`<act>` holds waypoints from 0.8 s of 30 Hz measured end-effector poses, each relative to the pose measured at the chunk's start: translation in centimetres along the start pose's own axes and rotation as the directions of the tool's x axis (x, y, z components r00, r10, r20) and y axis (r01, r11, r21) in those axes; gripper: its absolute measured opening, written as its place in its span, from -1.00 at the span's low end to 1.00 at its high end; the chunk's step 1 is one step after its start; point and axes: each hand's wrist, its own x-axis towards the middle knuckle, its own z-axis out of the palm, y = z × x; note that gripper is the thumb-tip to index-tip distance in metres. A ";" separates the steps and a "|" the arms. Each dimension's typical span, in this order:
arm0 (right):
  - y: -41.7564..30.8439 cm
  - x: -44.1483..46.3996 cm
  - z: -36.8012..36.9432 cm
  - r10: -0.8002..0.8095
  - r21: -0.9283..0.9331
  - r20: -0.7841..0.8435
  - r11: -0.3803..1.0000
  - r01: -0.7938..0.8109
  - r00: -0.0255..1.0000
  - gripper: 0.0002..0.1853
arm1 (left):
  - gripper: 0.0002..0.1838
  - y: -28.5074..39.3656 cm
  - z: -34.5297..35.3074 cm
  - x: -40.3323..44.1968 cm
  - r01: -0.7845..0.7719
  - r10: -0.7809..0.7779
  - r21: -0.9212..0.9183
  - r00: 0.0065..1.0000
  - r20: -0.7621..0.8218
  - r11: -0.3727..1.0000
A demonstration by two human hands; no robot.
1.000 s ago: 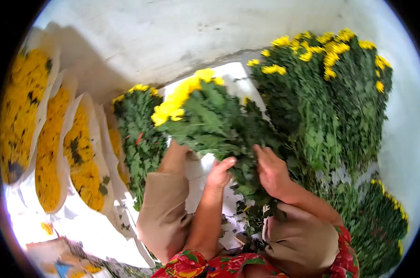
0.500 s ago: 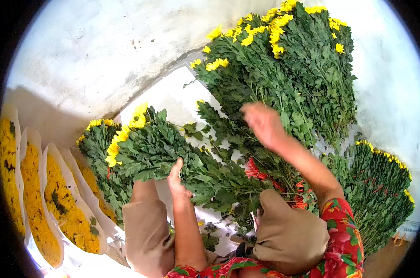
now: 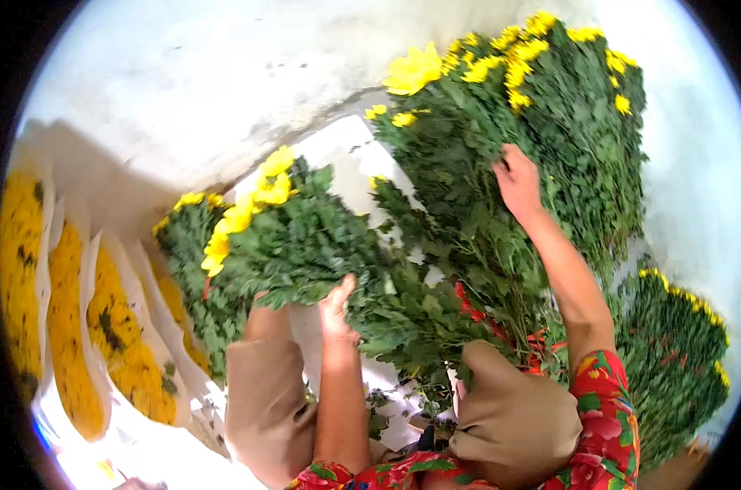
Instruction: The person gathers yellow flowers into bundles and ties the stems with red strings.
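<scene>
We see one leafy yellow-flowered bunch [image 3: 305, 229] clasped in the left hand [image 3: 336, 312], in front of the knees [image 3: 517, 408]. The right hand [image 3: 518, 178] bends its fingers over the flower pile [image 3: 587, 155], pinching what, we cannot tell; we count four white-wrapped yellow bundles [image 3: 129, 347] at left.

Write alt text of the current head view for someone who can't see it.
A person's left hand holds a leafy bunch of yellow flowers, while the right hand is at a larger pile of similar flowers. Bundles of yellow blooms in white wrapping line the left side.
</scene>
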 end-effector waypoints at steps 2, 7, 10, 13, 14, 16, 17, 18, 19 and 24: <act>-6.0 0.8 -2.5 0.038 0.100 0.123 0.994 -0.050 0.992 -0.81 | -0.69 2.9 4.6 -4.1 0.003 0.048 0.271 0.982 -0.180 0.963; -21.4 0.3 -8.1 -0.457 0.169 -0.006 0.876 0.451 0.890 -0.82 | -0.78 7.3 6.1 -8.6 -0.113 0.110 0.044 0.992 0.068 0.993; -25.5 -2.0 -9.6 -0.495 0.239 0.005 0.845 0.479 0.869 -0.51 | -0.74 9.7 6.0 -11.3 -0.235 0.242 -0.067 0.961 0.135 0.970; -29.4 -3.3 -12.0 -0.511 0.260 0.130 0.845 0.468 0.850 -0.38 | -0.61 10.9 5.6 -13.5 -0.350 0.328 0.192 0.934 0.139 0.917; -30.6 -3.3 -12.8 -0.526 0.260 0.107 0.834 0.487 0.844 -0.38 | -0.59 11.4 6.1 -14.8 -0.405 0.377 0.258 0.914 0.152 0.877; -33.0 -3.0 -14.4 -0.555 0.321 -0.084 0.771 0.549 0.828 -0.33 | -0.64 13.5 8.8 -19.9 -0.519 0.522 -0.078 0.823 0.225 0.851; -33.3 -1.9 -14.5 -0.574 0.269 -0.248 0.733 0.625 0.780 -0.33 | -0.59 13.9 8.8 -20.7 -0.577 0.571 -0.058 0.780 0.254 0.815; -34.5 -1.9 -16.7 -0.520 0.325 -0.208 0.762 0.560 0.829 -0.36 | -0.59 14.2 8.3 -20.8 -0.591 0.586 -0.067 0.767 0.261 0.804; -35.2 -1.9 -17.4 -0.558 0.323 -0.205 0.737 0.594 0.804 -0.36 | -0.55 14.6 8.0 -20.8 -0.716 0.656 0.170 0.692 0.302 0.677; -37.9 -5.4 -19.8 -0.673 0.306 -0.139 0.669 0.678 0.727 -0.21 | -0.49 15.4 9.5 -23.4 -0.850 0.805 0.303 0.514 0.294 0.432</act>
